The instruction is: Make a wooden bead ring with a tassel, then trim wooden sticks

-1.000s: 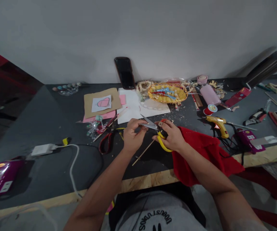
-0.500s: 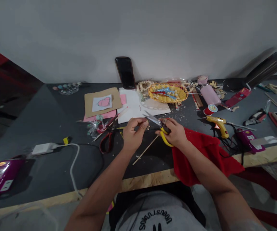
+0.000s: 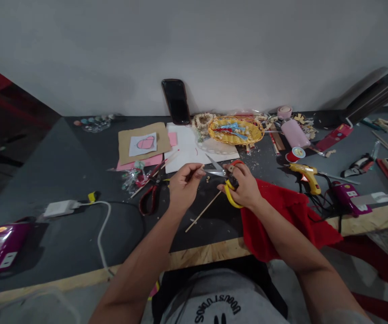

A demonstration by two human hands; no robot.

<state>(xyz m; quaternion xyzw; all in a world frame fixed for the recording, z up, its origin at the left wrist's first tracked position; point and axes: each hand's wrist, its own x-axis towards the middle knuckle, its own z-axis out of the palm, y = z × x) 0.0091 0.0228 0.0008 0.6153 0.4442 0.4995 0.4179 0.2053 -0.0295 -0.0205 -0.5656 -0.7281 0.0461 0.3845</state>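
My right hand (image 3: 244,183) grips a pair of scissors (image 3: 232,199) with yellow and red-orange handles. The blades stand apart and point left toward my left hand (image 3: 184,184). Closed in a pinch, my left hand has a small pale piece (image 3: 202,166) at its fingertips, too small to make out fully. The lower blade reaches close to those fingertips; whether it touches the piece I cannot tell. Below both hands a thin wooden stick (image 3: 203,211) lies slanted on the dark table. Under my right wrist is a red cloth (image 3: 275,211).
A yellow wicker basket (image 3: 259,133) with small items stands behind my hands, near white paper (image 3: 180,157) and a leaning phone (image 3: 176,102). To the right are a red thread spool (image 3: 294,155) and a yellow glue gun (image 3: 307,176). Red-handled pliers (image 3: 148,200) and a white cable (image 3: 105,234) lie left.
The scissor blades have spread apart. My left hand has shifted slightly left and turned, and the pale piece shows higher at its fingertips. My right hand has hardly moved.
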